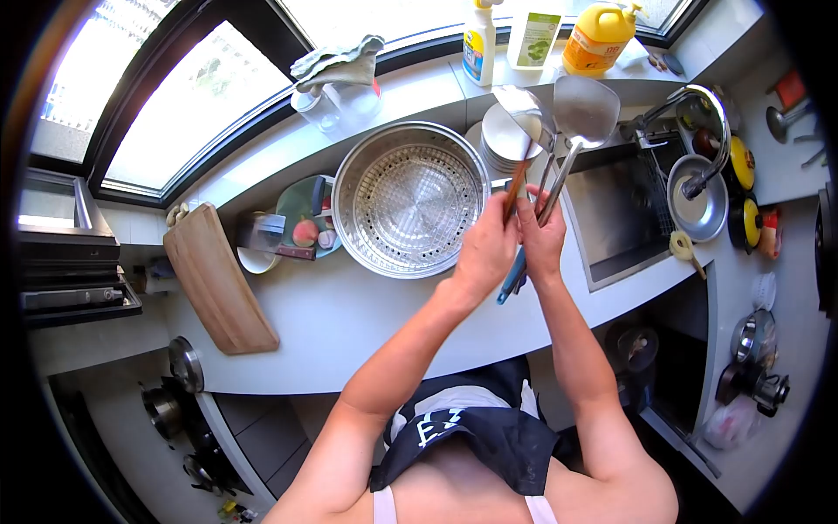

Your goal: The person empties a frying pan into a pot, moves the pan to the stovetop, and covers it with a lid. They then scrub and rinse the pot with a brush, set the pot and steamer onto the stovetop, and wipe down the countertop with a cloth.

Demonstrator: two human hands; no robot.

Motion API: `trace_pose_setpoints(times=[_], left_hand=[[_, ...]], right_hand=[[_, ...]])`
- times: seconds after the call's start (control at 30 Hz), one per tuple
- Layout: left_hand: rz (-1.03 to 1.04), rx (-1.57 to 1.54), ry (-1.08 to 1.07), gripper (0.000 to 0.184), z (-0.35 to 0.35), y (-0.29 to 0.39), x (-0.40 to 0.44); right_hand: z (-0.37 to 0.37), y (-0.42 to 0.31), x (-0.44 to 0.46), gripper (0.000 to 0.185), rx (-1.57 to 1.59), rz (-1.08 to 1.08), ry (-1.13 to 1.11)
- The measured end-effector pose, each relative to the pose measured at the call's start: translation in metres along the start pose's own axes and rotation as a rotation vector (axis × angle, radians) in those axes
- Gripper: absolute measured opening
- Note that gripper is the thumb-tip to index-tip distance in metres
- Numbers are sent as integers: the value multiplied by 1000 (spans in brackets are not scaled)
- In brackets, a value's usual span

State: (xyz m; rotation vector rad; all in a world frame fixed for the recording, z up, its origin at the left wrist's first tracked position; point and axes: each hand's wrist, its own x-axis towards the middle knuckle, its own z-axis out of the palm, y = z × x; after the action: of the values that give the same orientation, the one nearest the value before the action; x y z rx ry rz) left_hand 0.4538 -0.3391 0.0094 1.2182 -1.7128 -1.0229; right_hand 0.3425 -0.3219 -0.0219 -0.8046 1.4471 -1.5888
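My left hand [485,248] is closed around a thin brown wooden-looking stick [517,186], possibly chopsticks. Right beside it, my right hand [545,234] grips the metal handle of a wok spatula [587,112], its broad blade pointing away from me. A shiny metal ladle [525,112] rises between the two hands; its handle runs down into the bundle, and I cannot tell which hand bears it. Below the hands sticks out a blue handle end [511,279]. Left of them, a large metal pot [336,205] holds a perforated steamer plate [419,210].
Stacked white plates [509,144] stand behind my hands, beside the sink [615,214]. A cutting board [221,281] lies at the left. A cleaver [262,237] rests near a green bowl [297,203]. Bottles, including a yellow jug [601,39], line the windowsill.
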Motion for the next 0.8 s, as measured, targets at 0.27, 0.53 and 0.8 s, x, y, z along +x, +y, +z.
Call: trace_pose_setpoints(times=[0.27, 0.53, 0.8], left_hand=[[-23, 34, -284, 33, -17, 14, -17], [86, 91, -278, 70, -34, 16, -36], [-18, 42, -486, 87, -53, 4, -34]], right_hand=[[9, -9, -24, 29, 217, 152, -46], [13, -21, -28, 15, 415, 390, -111], [10, -20, -33, 11, 270, 354, -163]])
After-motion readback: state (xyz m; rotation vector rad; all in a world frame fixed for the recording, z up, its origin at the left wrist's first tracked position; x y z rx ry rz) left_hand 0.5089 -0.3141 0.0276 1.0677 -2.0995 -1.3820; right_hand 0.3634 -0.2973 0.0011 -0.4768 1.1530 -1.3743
